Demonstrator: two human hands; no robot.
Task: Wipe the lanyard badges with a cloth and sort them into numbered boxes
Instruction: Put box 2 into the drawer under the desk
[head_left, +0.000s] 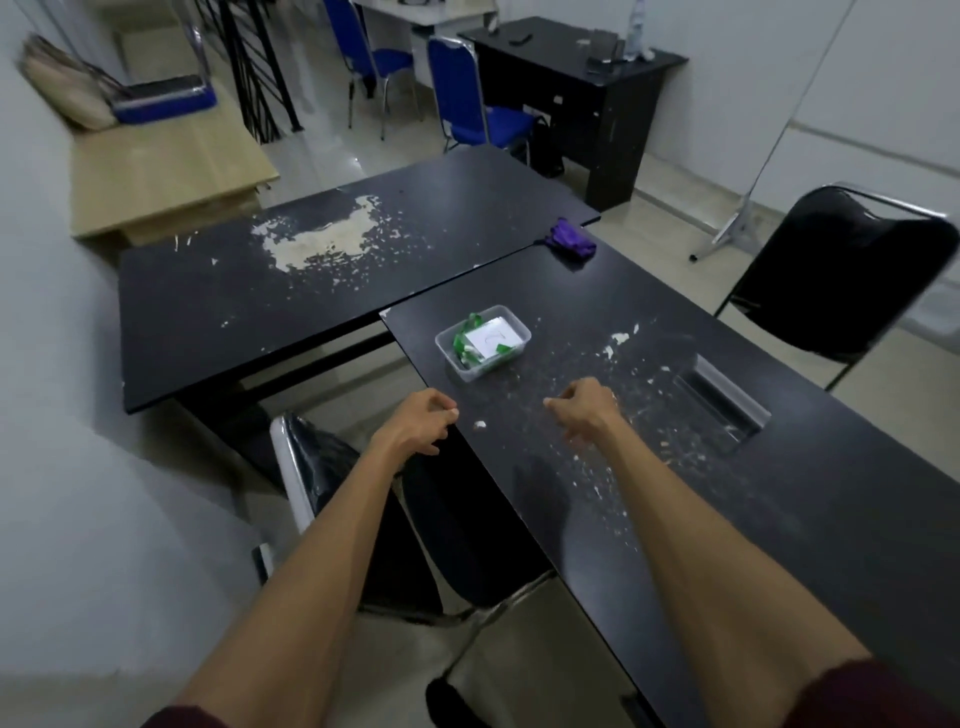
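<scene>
A clear plastic box (514, 326) stands on the black table (727, 467), a little beyond both hands. Inside it lie a white badge card (488, 338) and a green lanyard (462, 340). A purple cloth (571, 241) lies crumpled at the table's far corner. My left hand (421, 422) hovers at the table's left edge with fingers loosely curled and nothing in it. My right hand (584, 408) hangs over the table top, fingers loosely curled, holding nothing.
The table top is chipped with white flecks and has a rectangular cable slot (719, 402) on the right. A second black table (311, 280) adjoins at the left. One black chair (841, 280) stands at the right, another chair (363, 493) is below my left arm.
</scene>
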